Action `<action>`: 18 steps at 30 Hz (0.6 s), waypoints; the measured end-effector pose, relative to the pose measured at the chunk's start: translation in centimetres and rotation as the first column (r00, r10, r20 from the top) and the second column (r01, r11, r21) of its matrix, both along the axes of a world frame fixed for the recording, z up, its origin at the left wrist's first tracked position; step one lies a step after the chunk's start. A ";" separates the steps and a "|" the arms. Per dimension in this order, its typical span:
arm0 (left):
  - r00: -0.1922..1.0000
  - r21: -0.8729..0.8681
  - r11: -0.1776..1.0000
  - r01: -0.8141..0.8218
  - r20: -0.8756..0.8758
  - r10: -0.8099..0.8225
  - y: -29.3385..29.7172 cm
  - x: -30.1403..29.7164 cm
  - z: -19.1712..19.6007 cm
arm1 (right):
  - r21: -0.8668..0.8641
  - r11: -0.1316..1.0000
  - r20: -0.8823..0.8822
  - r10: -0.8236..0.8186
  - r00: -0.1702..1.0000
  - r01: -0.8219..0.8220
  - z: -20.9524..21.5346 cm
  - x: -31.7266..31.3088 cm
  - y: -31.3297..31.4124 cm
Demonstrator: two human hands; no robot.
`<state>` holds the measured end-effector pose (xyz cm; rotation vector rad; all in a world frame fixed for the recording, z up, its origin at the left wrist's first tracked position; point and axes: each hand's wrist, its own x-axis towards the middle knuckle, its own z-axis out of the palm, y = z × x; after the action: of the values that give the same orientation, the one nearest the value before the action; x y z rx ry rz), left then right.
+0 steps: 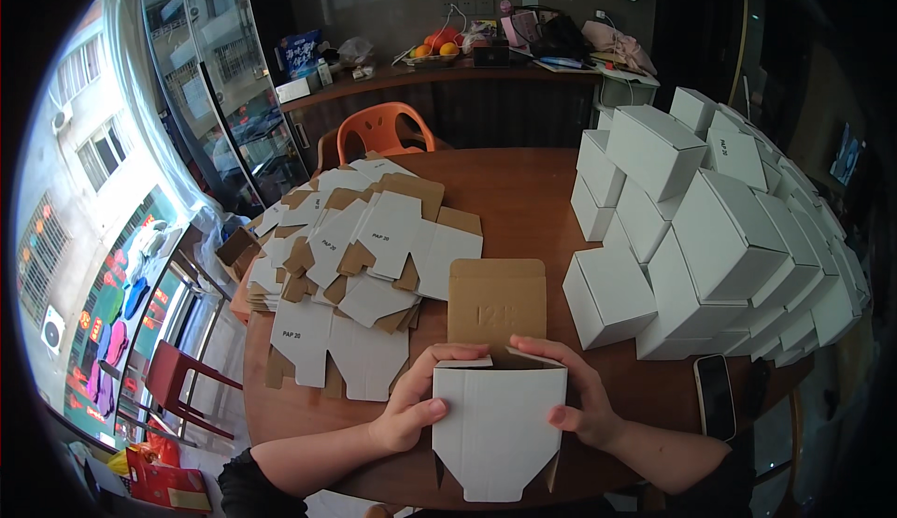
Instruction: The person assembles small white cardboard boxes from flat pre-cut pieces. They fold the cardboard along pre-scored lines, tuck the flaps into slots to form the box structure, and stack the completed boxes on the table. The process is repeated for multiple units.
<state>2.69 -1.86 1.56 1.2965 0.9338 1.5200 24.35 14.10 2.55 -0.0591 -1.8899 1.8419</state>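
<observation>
Between my two hands is a partly folded white cardboard box [500, 425] at the table's near edge. Its brown inner flap [497, 298] stands up at the far side, and a tapered white flap hangs toward me. My left hand [416, 401] grips the box's left side, thumb on the near face and fingers over the top edge. On the right side my right hand [579, 397] holds it the same way. Flat unfolded box blanks [374, 247] lie in a loose heap to the left. At the right rises a big stack of finished white boxes [719, 238].
A phone [715, 397] lies by the table's right edge, below the stack. Beyond the brown table [523, 191] stand an orange chair [385, 126] and a counter holding fruit, bags and other items. A dark red stool [187, 383] is on the floor at the left.
</observation>
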 end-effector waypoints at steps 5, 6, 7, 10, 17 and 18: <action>1.000 0.032 0.999 -0.020 -0.005 0.020 0.0 0.1 0.1 | 0.199 0.977 -0.015 -0.070 0.997 0.071 0.1 0.1 0.2; 0.999 0.031 0.999 -0.035 0.003 0.035 0.1 0.3 0.2 | 0.229 0.970 -0.009 -0.081 0.997 0.081 0.2 0.1 0.2; 0.999 0.031 0.998 -0.050 0.011 0.050 0.1 0.5 0.2 | 0.288 0.954 -0.011 -0.088 0.996 0.087 0.1 0.2 0.3; 0.962 0.099 0.982 -0.159 -0.209 0.177 0.2 -0.1 0.2 | 0.379 0.919 -0.019 -0.114 0.993 0.113 -0.1 0.4 0.4; 0.958 0.117 0.967 -0.225 -0.156 0.241 0.4 0.2 0.0 | 0.071 0.997 0.050 0.028 0.998 -0.032 0.2 0.1 0.4; 0.969 0.094 0.978 -0.185 -0.150 0.198 0.5 -0.1 -0.2 | -0.007 0.997 0.053 0.072 0.996 -0.071 0.3 0.0 0.4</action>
<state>2.57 -1.31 1.38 1.4340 1.1381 1.6332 24.33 14.54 2.81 -0.0429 -1.9464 1.9104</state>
